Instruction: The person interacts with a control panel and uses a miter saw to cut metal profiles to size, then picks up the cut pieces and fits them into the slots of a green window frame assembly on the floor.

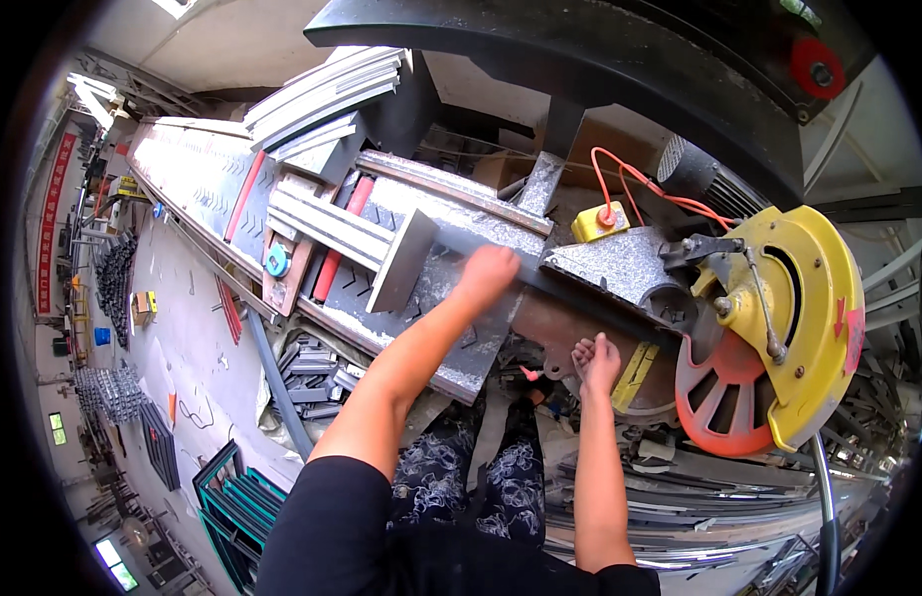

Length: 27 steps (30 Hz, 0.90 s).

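My left hand (493, 272) reaches across the metal work table and is closed over a long dark metal bar (570, 293). Its fingertips are hidden, and the hand is slightly blurred. The bar lies along a speckled grey fence plate (612, 264) toward the cutting saw. My right hand (597, 364) hovers in front of the bar with its fingers curled in and nothing visible in them. To its right stands the saw's yellow blade guard (814, 318), with an orange slotted guard (724, 397) below it.
Light grey metal profiles (332, 89) are stacked at the back left; shorter ones (332, 223) lie nearer. A blue tape measure (277, 260) rests beside them. Offcuts (312, 372) fill a sack below the table. A yellow switch box (598, 223) with orange cable sits behind the fence.
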Motion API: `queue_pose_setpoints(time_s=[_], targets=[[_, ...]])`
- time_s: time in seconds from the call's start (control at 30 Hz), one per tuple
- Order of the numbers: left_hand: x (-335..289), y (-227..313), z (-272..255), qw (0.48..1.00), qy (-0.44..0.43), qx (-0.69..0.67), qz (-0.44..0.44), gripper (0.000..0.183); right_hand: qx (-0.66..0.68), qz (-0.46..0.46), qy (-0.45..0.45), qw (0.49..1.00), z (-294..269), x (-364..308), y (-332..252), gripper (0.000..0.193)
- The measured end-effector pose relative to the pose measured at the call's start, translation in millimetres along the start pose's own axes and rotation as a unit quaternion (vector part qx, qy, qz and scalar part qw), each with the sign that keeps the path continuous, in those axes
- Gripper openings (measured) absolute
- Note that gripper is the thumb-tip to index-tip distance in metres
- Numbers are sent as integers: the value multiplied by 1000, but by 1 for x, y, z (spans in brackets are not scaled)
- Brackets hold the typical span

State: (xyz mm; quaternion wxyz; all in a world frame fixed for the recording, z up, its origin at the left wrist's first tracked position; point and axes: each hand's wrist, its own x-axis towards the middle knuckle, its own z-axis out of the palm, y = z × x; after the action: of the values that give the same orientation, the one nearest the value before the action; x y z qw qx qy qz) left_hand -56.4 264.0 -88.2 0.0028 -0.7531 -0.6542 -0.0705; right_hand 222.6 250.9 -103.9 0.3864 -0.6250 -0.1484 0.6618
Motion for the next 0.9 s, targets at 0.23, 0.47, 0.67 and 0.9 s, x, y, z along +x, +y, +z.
queue_pose_setpoints(time_s=[0.23,0.47,0.67,0.9], targets=[[12,-21,-7,996,-83,-32,-22,12,2,5,97,995,37,47,-23,20],[15,-1,-10,999,-20,12,-28,8,-27,50,131,990,56,32,-39,24],[25,29,0,997,56,-56,15,8,-32,21,178,983,66,34,-31,28],[33,33,9,998,24,-52,11,7,-110,29,-4,993,40,11,-55,18]])
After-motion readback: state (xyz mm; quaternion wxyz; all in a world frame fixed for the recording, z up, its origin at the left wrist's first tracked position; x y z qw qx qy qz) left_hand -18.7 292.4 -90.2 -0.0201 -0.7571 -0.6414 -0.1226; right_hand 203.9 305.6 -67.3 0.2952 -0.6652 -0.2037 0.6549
